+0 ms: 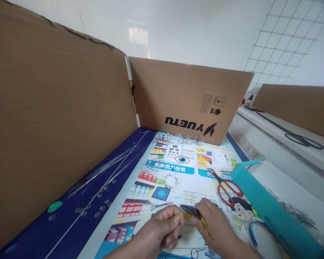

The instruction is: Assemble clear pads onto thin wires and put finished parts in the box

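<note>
My right hand [214, 221] is wrapped round a pair of pliers [191, 210] with dark jaws and a yellow handle; the jaws point left. Close to their tip, my left hand [164, 227] is closed in a pinch, thumb against fingers. What it pinches is too small to make out. Below both hands lies a printed mat [175, 196] with shop pictures. Short thin wire pieces [160, 205] lie just beyond my left hand. Red-handled scissors [229, 190] rest beyond my right hand. A roll of clear material [263, 239] stands beside my right wrist.
Cardboard panels [56, 108] wall the left and back. Long thin rods [110, 167] and several clear discs [99, 195] lie on the blue surface at left, near a green disc [54, 206]. A teal box [278, 212] at right holds metal bits. Clear loops [170, 180] lie mid-mat.
</note>
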A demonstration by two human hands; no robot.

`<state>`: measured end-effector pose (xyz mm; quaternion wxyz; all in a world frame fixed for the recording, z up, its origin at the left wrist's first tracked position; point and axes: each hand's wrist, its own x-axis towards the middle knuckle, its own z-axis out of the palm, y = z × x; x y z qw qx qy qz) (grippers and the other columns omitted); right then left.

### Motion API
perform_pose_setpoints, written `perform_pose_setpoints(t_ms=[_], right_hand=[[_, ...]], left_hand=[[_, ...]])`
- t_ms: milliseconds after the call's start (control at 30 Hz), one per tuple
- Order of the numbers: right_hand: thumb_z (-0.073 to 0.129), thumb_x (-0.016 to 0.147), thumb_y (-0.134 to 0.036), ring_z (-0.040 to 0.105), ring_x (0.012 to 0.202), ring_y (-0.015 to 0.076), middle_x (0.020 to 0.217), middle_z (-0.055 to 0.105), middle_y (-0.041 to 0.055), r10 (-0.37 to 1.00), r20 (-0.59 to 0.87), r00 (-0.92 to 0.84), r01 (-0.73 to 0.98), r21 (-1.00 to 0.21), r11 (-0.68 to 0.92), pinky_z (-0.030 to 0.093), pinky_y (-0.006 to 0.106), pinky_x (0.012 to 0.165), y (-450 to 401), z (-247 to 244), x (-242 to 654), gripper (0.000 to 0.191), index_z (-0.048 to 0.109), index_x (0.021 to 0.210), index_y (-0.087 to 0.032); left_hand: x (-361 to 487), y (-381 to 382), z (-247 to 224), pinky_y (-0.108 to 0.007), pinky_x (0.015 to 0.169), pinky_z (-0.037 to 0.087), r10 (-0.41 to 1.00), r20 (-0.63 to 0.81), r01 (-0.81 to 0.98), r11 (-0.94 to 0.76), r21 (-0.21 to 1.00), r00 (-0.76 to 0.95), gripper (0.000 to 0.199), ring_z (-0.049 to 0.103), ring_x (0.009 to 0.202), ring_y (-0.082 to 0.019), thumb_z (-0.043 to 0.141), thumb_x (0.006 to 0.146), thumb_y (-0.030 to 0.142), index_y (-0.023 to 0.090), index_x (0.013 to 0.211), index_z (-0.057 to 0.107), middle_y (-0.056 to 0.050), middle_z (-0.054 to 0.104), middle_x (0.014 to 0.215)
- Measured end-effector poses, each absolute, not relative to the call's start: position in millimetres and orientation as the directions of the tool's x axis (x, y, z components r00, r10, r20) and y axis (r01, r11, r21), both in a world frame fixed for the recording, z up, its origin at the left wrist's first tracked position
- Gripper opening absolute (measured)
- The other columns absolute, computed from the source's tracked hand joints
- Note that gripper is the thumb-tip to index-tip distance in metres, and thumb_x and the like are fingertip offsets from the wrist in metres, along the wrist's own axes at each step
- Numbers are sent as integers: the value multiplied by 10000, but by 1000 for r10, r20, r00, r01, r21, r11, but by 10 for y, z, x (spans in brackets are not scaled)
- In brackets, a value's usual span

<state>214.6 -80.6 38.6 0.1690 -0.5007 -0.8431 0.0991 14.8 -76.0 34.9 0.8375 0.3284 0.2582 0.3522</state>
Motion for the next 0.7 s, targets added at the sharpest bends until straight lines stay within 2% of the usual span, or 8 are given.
perform_pose_setpoints(t_ms=[133,300,700], right_hand=[[398,894,-355,487,749,208,833,501,60,868,203,-454,820,-286,496,380,317,619,-782,365,2154,187,481,873,-188],[378,900,-379,479,764,210,841,498,62,856,222,-466,807,-289,514,364,310,620,-786,359,2159,222,487,870,-188],[396,891,-372,466,724,193,790,510,59,809,266,-524,785,-219,580,333,292,605,-785,379,2207,233,505,826,-178]], left_hand=[[132,-763,336,-208,441,233,724,-188,-437,579,689,663,175,271,404,-52,593,799,295,153,723,525,49,439,502],[115,-764,339,-211,442,223,691,-166,-445,611,655,704,163,262,404,-55,563,823,263,146,714,532,52,405,481],[86,-761,334,-206,438,250,658,-165,-403,618,675,735,160,283,377,-56,588,802,280,148,719,554,46,434,467]])
